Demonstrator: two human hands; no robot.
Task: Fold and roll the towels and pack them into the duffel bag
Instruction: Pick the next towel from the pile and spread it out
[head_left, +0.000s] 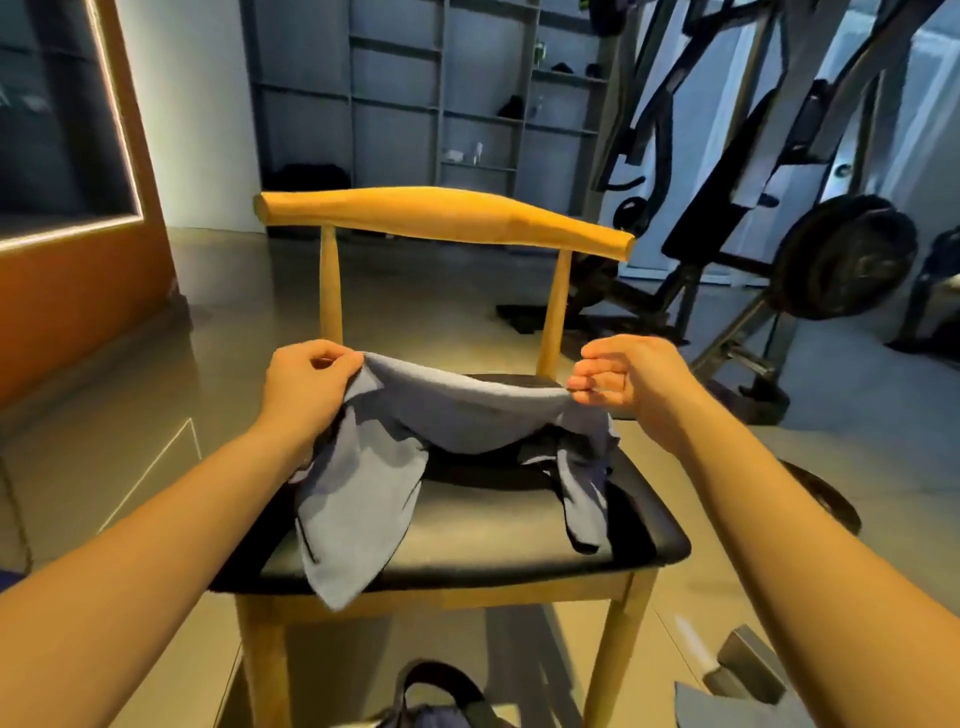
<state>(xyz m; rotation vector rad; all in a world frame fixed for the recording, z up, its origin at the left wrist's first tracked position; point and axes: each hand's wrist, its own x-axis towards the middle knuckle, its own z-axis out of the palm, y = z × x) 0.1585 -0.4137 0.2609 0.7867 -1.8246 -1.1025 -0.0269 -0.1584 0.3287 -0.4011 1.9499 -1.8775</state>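
Head view: a blue-grey towel (457, 410) was held up over the black seat of a wooden chair (498, 540), its top edge pinched by the left hand (306, 382) and the right hand (626, 376)

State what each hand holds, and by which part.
Both pinch one towel by its upper edge: left hand at the left end, right hand at the right end.

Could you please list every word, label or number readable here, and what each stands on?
None can be read.
The towel, pinched by the left hand and right hand, is plain; the chair bears no marking.
Items on the shelves and the weight plate are too blurred to show any print.
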